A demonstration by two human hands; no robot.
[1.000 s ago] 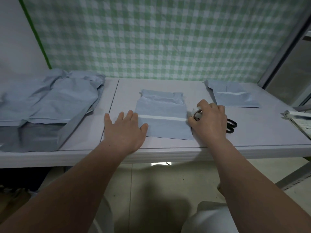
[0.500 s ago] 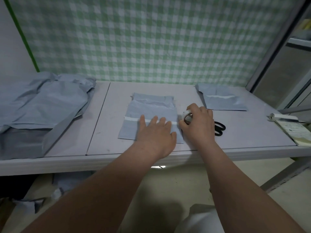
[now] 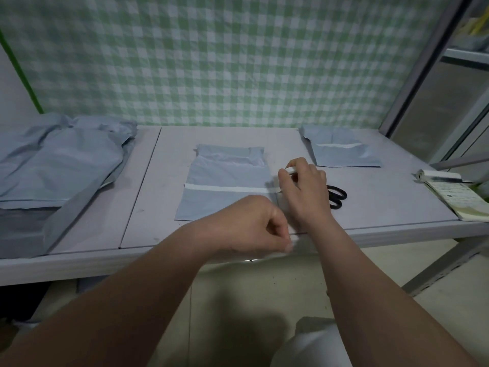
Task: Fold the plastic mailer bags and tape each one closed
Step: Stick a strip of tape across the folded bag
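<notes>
Grey mailer bag (image 3: 225, 178) beneath curled, empty left hand (image 3: 254, 226); right hand (image 3: 304, 186) grips tape roll (image 3: 291, 169) beside.

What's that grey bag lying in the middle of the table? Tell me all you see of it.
The middle mailer bag is thin, pale grey-blue plastic, wrinkled, lying flat on the table. Its far end is folded over. A white tape strip crosses it from side to side and runs past its right edge toward the tape roll gripped by the right hand. The curled left hand hides its near right corner; whether it touches is unclear.
</notes>
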